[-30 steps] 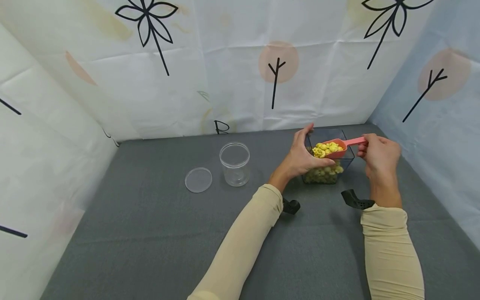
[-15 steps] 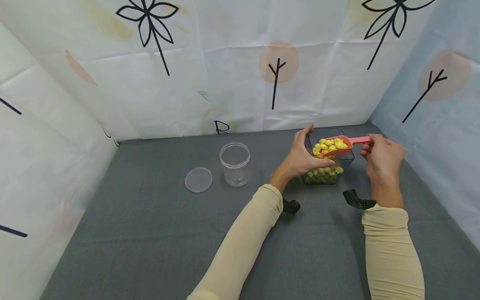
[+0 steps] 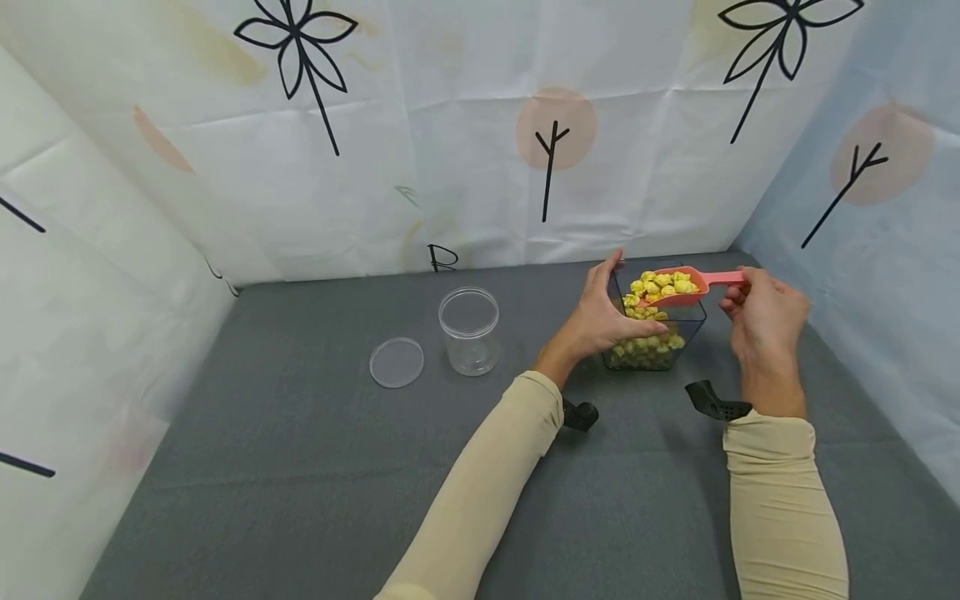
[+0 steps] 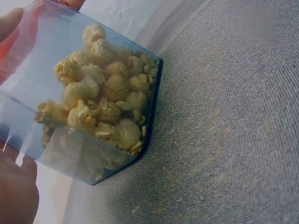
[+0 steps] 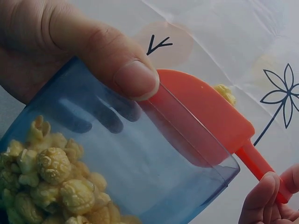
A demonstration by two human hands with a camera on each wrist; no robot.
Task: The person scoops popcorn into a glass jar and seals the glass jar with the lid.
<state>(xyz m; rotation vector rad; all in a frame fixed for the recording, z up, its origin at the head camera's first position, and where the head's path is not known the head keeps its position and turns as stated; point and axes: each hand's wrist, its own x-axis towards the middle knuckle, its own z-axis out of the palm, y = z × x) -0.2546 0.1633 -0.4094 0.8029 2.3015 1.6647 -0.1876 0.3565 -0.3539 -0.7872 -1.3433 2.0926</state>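
My left hand [image 3: 600,312] holds a clear square plastic container [image 3: 694,327] by its left side, thumb on the near wall and fingers at the far side. Popcorn [image 4: 112,88] fills its lower part, seen through the wall in the left wrist view. With thumb and fingers my right hand [image 3: 767,321] pinches the handle of a coral-red scoop [image 3: 693,289], heaped with yellow popcorn and held level over the container's opening. In the right wrist view the scoop [image 5: 201,112] shows from its underside, partly behind the container wall.
To the left stands a clear round jar [image 3: 471,342] without its lid. A clear round lid [image 3: 397,362] lies flat beside it on the grey cloth-covered table [image 3: 315,492]. Printed white cloth walls [image 3: 465,125] rise behind and at both sides.
The scoop with its popcorn has risen slightly and shifted a little right with my right hand. My left hand keeps its hold on the container, and the head view has tilted slightly.
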